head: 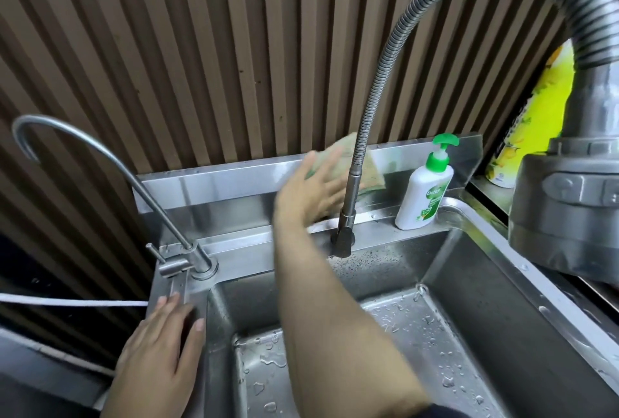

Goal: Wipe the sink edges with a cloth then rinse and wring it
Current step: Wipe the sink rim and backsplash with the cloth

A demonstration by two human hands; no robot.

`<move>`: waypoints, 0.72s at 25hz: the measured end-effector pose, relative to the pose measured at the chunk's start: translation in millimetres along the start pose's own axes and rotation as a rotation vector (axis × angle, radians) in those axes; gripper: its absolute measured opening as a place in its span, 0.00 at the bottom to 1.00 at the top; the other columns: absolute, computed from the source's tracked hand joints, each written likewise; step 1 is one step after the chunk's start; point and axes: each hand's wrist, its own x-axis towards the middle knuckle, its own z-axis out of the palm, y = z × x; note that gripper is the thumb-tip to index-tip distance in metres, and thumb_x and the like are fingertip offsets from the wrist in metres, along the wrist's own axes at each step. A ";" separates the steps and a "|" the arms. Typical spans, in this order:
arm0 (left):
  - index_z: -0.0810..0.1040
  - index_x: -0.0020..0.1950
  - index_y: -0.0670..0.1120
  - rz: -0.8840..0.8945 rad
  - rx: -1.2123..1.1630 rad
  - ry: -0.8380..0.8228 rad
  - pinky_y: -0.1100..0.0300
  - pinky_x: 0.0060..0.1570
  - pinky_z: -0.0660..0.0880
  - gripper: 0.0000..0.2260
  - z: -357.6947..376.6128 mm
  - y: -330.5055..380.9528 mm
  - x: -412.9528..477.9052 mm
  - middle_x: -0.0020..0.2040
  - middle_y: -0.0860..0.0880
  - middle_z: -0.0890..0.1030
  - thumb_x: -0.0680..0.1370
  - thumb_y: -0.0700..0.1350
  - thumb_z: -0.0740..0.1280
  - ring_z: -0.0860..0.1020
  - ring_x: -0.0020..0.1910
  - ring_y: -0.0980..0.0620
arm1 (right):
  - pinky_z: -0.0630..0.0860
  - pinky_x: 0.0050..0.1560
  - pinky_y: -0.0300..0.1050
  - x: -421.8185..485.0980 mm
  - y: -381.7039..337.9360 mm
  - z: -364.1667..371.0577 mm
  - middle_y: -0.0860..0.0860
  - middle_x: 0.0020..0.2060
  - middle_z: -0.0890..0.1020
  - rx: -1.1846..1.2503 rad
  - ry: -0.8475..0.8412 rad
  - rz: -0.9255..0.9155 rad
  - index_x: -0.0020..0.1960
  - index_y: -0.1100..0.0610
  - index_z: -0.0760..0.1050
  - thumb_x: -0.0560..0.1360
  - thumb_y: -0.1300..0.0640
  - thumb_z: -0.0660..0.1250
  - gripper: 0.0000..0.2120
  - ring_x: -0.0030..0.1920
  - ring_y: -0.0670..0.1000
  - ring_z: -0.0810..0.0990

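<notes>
Steel sink [522, 268] fills the btm half of the frame, basin floor wet w/ scattered drops. Behind it is a low steel backsplash [214, 180], then a wall of brown vertical slats [201, 49] across the whole top.

Cloth [370, 171], green-yellow & blurred, lies flat against the backsplash just above ctr. It's partly behind the stem of the flexible hose faucet [375, 92] and just left of a white soap bottle [423, 195] w/ green pump on the back ledge.

Right hand [311, 190] presses the cloth to the steel, fingers straight & spread, not curled round it. Its forearm crosses the basin from btm ctr.

Left hand [160, 344], lower left, lies palm-down on the sink's left rim, fingers straight, holding nothing. Near its fingertips stands a thin gooseneck tap [197, 260], arching to the upper left.

Large spray head [569, 210] hangs close to the camera at the right edge. Behind it is a yellow-green pack [542, 109], label unreadable. White cord [67, 303] runs in from the left edge to the sink.
</notes>
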 end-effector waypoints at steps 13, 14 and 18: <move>0.79 0.57 0.43 -0.007 -0.009 -0.010 0.52 0.64 0.64 0.36 -2.9 0.6 -1.5 0.63 0.42 0.77 0.74 0.68 0.43 0.71 0.66 0.44 | 0.48 0.75 0.55 -44.1 9.0 -4.6 0.47 0.76 0.48 0.262 -0.096 -0.140 0.72 0.49 0.64 0.80 0.53 0.57 0.20 0.75 0.49 0.41; 0.78 0.57 0.43 -0.012 -0.012 -0.010 0.52 0.64 0.64 0.34 -3.4 1.7 -1.6 0.63 0.42 0.77 0.74 0.66 0.46 0.70 0.67 0.45 | 0.49 0.75 0.54 -51.8 19.8 -11.7 0.45 0.76 0.50 0.322 -0.153 -0.186 0.69 0.49 0.68 0.80 0.56 0.58 0.18 0.76 0.48 0.42; 0.77 0.59 0.43 -0.041 -0.042 -0.028 0.47 0.66 0.64 0.30 -5.5 3.9 -1.5 0.65 0.42 0.75 0.74 0.61 0.48 0.67 0.69 0.47 | 0.37 0.74 0.59 -74.9 63.0 -49.3 0.46 0.75 0.59 -0.337 -0.498 -0.463 0.68 0.45 0.68 0.80 0.48 0.54 0.18 0.76 0.48 0.47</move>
